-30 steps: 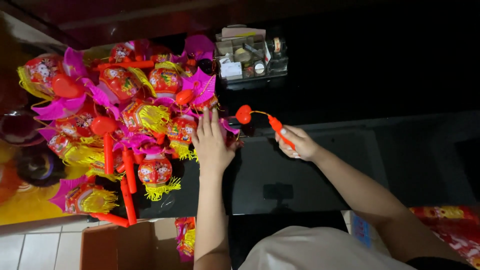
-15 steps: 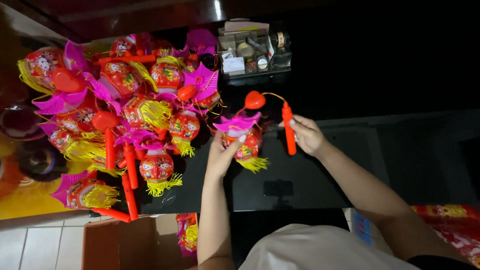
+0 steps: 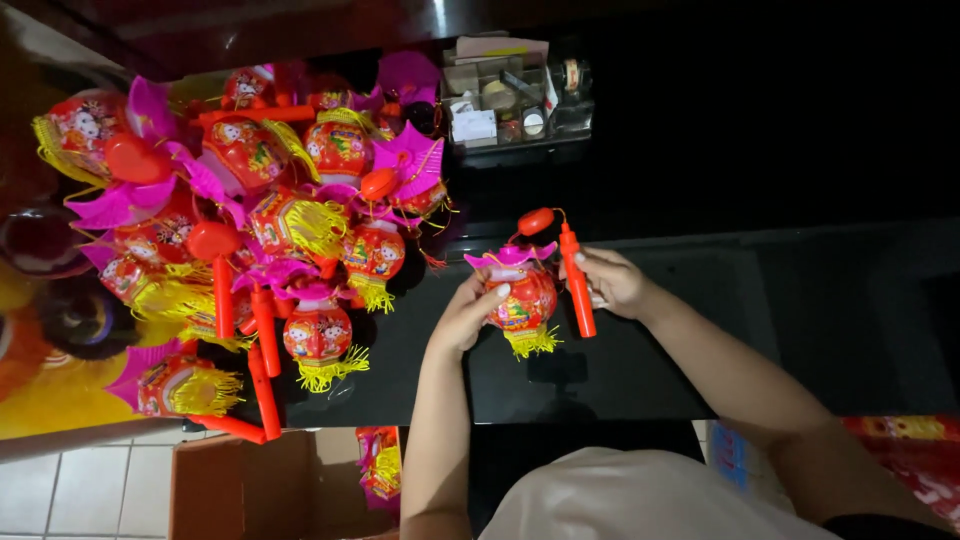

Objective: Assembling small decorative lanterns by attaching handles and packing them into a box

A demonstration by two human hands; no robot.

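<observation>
My left hand (image 3: 466,312) grips a small red paper lantern (image 3: 524,297) with a pink top and a yellow tassel, held just above the black table (image 3: 760,300). My right hand (image 3: 612,281) holds an orange-red stick handle (image 3: 577,279), upright beside the lantern; a red heart-shaped piece (image 3: 536,221) hangs from its top on a thin wire. The two hands are close together, with the lantern between them.
A big pile of similar red, pink and yellow lanterns (image 3: 250,220) with orange sticks covers the table's left half. A clear plastic organiser box (image 3: 510,100) with small items stands at the back. A cardboard box (image 3: 250,485) sits on the tiled floor below.
My left hand left the pile with one lantern and drew it right, toward the stick. My right hand turned the stick upright and moved it in beside the lantern.
</observation>
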